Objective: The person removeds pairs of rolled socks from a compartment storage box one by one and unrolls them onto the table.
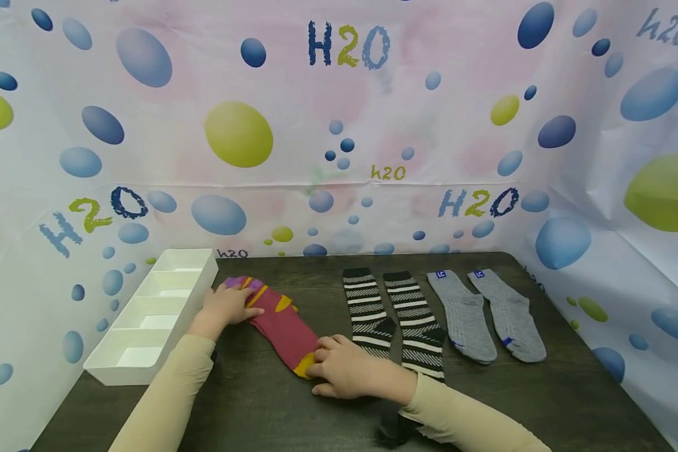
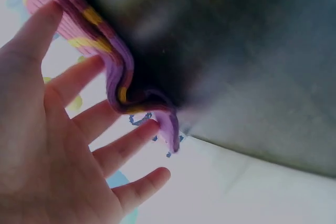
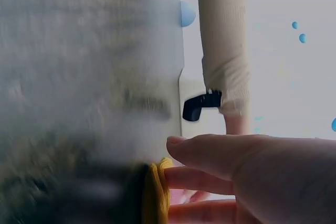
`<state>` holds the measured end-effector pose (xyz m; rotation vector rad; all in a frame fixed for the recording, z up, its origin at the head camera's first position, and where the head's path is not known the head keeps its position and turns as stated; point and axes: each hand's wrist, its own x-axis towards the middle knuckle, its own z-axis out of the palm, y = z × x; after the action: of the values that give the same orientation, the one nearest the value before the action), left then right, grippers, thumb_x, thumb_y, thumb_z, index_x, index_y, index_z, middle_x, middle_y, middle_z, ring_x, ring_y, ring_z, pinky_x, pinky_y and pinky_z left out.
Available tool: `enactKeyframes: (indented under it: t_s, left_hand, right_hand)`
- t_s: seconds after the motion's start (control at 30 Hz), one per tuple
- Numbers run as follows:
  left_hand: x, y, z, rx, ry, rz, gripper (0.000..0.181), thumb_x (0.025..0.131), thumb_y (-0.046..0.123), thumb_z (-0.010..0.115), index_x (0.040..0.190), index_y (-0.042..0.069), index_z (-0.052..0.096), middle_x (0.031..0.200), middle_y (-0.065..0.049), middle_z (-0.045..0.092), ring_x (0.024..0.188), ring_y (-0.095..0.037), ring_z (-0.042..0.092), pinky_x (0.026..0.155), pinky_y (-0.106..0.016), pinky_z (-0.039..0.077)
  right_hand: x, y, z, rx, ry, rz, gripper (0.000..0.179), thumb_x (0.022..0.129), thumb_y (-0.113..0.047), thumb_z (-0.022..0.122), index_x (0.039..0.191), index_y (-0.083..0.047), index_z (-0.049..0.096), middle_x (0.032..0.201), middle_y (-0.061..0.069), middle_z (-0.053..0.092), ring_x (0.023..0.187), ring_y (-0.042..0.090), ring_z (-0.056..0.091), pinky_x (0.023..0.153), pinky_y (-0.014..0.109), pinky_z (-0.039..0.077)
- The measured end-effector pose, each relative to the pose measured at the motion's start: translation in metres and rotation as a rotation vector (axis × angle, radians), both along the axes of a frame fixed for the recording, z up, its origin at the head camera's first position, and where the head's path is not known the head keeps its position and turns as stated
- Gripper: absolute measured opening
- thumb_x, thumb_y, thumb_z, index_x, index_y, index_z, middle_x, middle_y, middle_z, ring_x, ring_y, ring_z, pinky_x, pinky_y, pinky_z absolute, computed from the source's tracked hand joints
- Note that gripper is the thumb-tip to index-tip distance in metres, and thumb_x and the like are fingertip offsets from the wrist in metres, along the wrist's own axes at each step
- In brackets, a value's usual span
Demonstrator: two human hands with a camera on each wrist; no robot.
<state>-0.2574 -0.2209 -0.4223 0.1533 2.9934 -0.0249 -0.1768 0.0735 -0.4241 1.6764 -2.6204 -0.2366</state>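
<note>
A dark red sock (image 1: 287, 329) with a purple cuff and yellow toe lies slanting across the dark table. At the cuff, my left hand (image 1: 226, 307) rests with its fingers spread over the fabric. The left wrist view shows layered cuff edges (image 2: 123, 72) against these nearly straight fingers. My right hand (image 1: 350, 369) touches the yellow toe (image 3: 156, 192) with its fingertips, its thumb held apart from the fingers. Just beyond the right hand lie two black-and-white striped socks (image 1: 364, 304), partly hidden by that hand and forearm.
A white tray with several compartments (image 1: 175, 339) stands left of the left hand. Two grey socks (image 1: 466, 317) lie side by side at the right of the dark table (image 1: 260, 414). A sheet printed with bubbles (image 1: 294, 157) hangs behind and at both sides.
</note>
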Motion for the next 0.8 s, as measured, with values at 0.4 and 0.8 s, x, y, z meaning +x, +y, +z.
enactKeyframes:
  t_s: [0.4,0.8]
  left_hand:
    - [-0.029,0.008,0.001,-0.047,-0.065,-0.164,0.073,0.086,0.058,0.061,0.148,0.023,0.044,0.151,-0.021,0.041,0.138,-0.05,0.033,0.106,-0.073,0.024]
    - [-0.045,0.03,-0.006,-0.052,-0.058,-0.29,0.073,0.087,0.062,0.057,0.15,0.03,0.038,0.156,-0.017,0.035,0.143,-0.046,0.028,0.109,-0.072,0.022]
  right_hand:
    - [0.022,-0.001,-0.002,-0.021,0.014,0.129,0.043,0.097,-0.054,0.05,0.134,-0.035,0.058,0.122,-0.012,0.062,0.121,0.012,0.051,0.102,0.031,0.043]
    - [0.026,-0.005,-0.004,0.036,-0.095,0.192,0.055,0.096,-0.055,0.051,0.146,-0.034,0.043,0.143,-0.013,0.052,0.14,0.012,0.04,0.11,0.032,0.037]
